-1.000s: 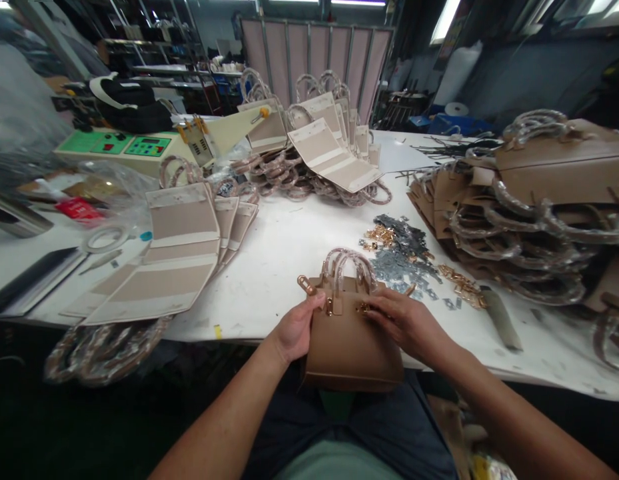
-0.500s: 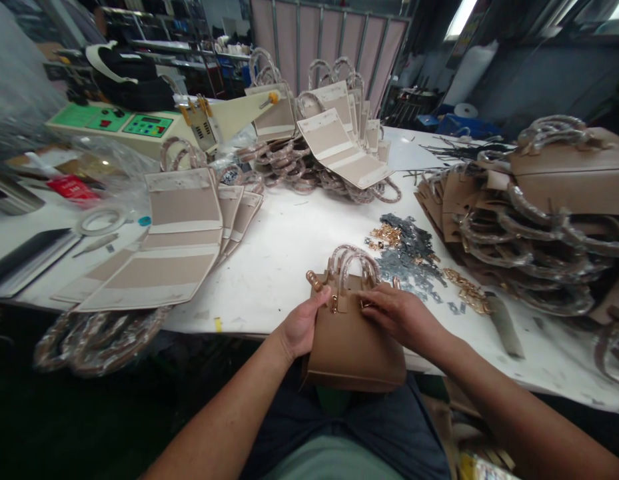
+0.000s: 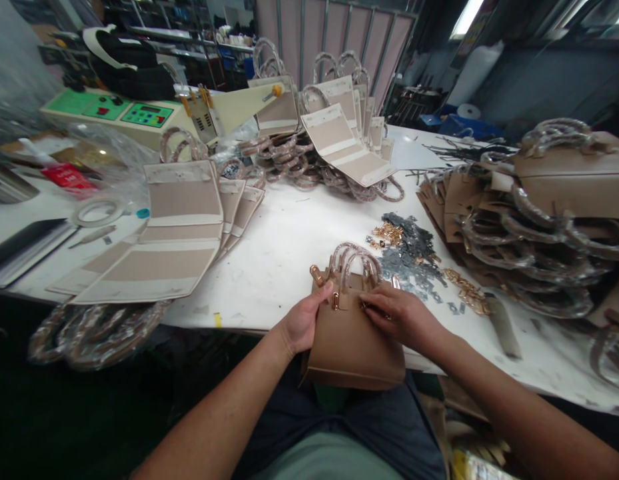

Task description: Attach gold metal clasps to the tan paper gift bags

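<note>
A small brown handbag (image 3: 356, 357) rests upright against the table's front edge above my lap, its twin plastic-wrapped handles (image 3: 350, 257) pointing away from me. My left hand (image 3: 305, 321) grips the bag's left side, thumb on the front. Close to that thumb, a gold metal fitting (image 3: 335, 301) sits on the bag's front. My right hand (image 3: 396, 312) is at the front's right side, its fingers pinched on a small gold metal fitting (image 3: 363, 303), mostly covered by the fingertips. Another gold piece (image 3: 316, 275) shows at the upper left corner.
Beyond the bag lie a heap of grey metal plates (image 3: 412, 243) and gold fittings (image 3: 389, 232), with more gold pieces (image 3: 466, 292) to the right. Brown bags (image 3: 564, 177) are piled at right. Flat beige-lined bag pieces (image 3: 184, 203) stand at left; a control-panel machine (image 3: 124, 120) is behind.
My right fingers have shifted slightly at the small gold fitting, and the knuckles look a little more raised. My left hand keeps its grip on the bag. The view has moved slightly.
</note>
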The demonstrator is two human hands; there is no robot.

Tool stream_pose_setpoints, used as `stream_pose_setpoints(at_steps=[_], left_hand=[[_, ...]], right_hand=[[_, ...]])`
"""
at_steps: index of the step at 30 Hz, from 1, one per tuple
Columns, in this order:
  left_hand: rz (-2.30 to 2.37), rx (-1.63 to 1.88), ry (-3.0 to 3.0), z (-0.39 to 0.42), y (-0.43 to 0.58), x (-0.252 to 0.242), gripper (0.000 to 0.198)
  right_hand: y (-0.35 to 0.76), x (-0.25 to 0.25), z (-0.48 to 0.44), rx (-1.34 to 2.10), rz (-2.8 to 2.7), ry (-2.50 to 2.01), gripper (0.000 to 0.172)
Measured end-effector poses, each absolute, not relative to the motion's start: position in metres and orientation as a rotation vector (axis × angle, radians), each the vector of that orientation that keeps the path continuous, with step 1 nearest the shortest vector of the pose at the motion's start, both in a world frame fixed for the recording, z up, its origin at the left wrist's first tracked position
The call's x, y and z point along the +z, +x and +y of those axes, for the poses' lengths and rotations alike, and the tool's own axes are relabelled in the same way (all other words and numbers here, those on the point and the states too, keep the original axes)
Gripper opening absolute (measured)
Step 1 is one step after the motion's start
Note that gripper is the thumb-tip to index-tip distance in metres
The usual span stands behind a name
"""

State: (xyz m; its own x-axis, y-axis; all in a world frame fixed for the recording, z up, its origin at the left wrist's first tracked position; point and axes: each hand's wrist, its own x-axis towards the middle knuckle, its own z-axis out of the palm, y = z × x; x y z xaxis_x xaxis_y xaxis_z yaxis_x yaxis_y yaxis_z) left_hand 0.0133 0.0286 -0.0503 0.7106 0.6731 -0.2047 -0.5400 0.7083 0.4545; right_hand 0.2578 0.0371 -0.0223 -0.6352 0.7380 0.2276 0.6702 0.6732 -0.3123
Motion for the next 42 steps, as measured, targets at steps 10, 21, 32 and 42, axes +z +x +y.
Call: stream_pose_setpoints(at_steps=[10,21,32,42], left_hand=[[0.34,0.675,0.34,0.031,0.014,-0.05,0.055],[0.412,0.67,0.319,0.027,0.016,-0.046,0.055],[0.407,0.685,0.361,0.025,0.016,-0.05,0.049],[0.413,0.691,0.349,0.028,0.016,-0.053,0.051]], right_hand=[[0.261,-0.024,0.041,0.239,-2.641,-1.1,0.022],[0.257,-0.023,0.033,0.362,-2.556,-1.176,0.021],[0.243,-0.004,0.037,0.384,-2.626,-1.318,0.011],[0.243,-0.015,0.039,0.314,-2.664,-1.211,0.012]])
